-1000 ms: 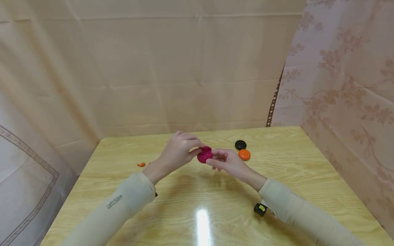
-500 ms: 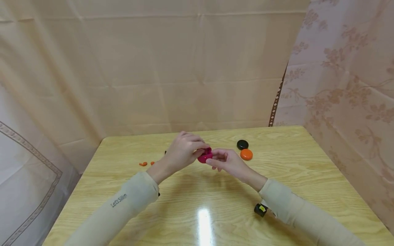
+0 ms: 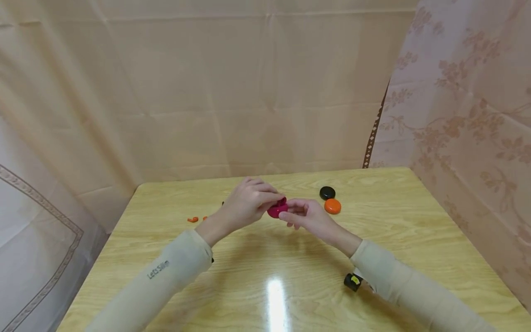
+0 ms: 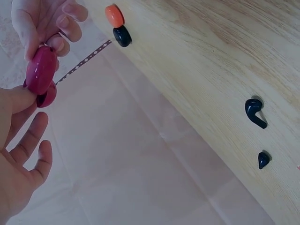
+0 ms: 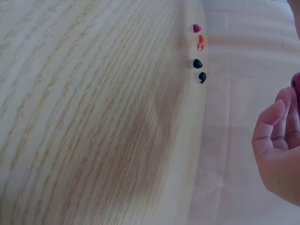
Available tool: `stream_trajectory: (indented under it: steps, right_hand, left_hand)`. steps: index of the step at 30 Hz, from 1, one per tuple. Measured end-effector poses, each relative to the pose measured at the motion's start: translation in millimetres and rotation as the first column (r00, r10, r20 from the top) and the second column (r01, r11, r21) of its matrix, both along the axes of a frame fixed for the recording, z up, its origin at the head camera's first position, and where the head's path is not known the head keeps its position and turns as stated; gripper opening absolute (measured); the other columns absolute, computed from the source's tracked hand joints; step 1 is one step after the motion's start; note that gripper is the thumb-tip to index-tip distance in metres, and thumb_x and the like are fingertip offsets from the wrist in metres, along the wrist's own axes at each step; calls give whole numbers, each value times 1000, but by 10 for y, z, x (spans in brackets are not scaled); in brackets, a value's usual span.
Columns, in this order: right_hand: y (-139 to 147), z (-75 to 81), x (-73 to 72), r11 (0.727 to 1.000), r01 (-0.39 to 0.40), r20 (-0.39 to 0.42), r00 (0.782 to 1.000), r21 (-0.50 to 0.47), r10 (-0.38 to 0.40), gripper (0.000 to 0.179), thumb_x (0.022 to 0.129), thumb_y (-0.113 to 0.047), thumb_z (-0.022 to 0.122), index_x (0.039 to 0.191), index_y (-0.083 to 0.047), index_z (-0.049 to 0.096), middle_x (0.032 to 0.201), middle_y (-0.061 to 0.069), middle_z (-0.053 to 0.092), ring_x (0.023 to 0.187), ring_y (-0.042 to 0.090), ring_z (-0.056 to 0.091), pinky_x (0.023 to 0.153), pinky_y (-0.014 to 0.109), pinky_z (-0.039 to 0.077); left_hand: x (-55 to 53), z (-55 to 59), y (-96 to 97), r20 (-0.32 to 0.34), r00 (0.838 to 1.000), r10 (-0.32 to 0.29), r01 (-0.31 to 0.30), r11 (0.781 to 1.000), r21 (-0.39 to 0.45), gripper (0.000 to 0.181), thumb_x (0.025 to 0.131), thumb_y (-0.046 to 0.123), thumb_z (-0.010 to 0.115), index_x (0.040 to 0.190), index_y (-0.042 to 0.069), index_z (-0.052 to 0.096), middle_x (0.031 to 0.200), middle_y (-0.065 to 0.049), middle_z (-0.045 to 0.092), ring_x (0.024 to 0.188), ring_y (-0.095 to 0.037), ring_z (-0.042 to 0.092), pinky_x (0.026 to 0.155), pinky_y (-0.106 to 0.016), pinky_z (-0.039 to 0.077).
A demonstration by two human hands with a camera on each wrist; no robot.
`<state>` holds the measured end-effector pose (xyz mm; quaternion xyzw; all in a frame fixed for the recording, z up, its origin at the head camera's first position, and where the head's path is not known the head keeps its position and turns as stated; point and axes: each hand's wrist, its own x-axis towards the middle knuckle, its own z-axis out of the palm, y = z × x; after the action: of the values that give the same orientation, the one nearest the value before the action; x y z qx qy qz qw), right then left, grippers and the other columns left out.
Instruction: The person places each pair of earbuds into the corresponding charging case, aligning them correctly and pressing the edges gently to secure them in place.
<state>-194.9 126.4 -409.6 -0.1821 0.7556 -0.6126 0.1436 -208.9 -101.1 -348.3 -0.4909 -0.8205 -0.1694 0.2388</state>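
Note:
A small magenta earbud case [image 3: 276, 211] with its lid raised is held up between both hands above the table. The right hand [image 3: 313, 219] grips the case body from the right with thumb and fingers. From the left, the left hand [image 3: 250, 201] pinches at the lid side with thumb and index finger, which hide much of the case's inside. In the left wrist view, the case body [image 4: 41, 70] and the smaller raised lid [image 4: 48, 97] show, with the left thumb against them. Whether an earbud sits inside cannot be seen.
Closed round cases, one black [image 3: 327, 192] and one orange [image 3: 333, 206], lie behind the right hand. Orange earbuds [image 3: 192, 219] lie at the table's left; black earbuds [image 5: 197, 63] and a magenta earbud [image 5: 196, 28] also lie along the table. Curtains surround the table.
The left fingertips have moved a little right, further over the case, and the lid now looks tilted back more. The right hand keeps its grip, almost still.

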Motion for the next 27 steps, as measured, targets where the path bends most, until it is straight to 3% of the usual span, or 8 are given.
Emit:
stream_trajectory:
  steps: [6, 17, 27]
  right_hand:
    - [29, -4, -21, 1000, 3, -13, 1000, 8, -3, 36, 95, -29, 74, 123, -8, 68, 103, 10, 74, 85, 28, 66, 71, 31, 56]
    - [39, -10, -23, 1000, 8, 2, 1000, 8, -8, 35, 95, -27, 75, 123, -7, 68, 105, 13, 73, 87, 29, 66, 72, 31, 55]
    - [36, -8, 1, 1000, -4, -7, 1000, 4, 4, 35, 95, -29, 74, 123, -8, 68, 103, 11, 73, 96, 51, 62, 73, 31, 55]
  left_hand:
    - [-25, 16, 0, 20, 1000, -18, 18, 1000, -18, 19, 87, 6, 81, 106, 11, 81, 100, 0, 75, 97, -21, 67, 84, -36, 50]
    - [-59, 35, -1, 26, 998, -65, 66, 997, -38, 19, 87, 5, 81, 106, 10, 81, 96, -1, 72, 92, -20, 63, 85, -33, 53]
    - [-79, -5, -39, 50, 995, -85, 85, 996, -11, 18, 90, 6, 78, 106, 13, 80, 96, -1, 70, 88, -18, 60, 78, -28, 50]
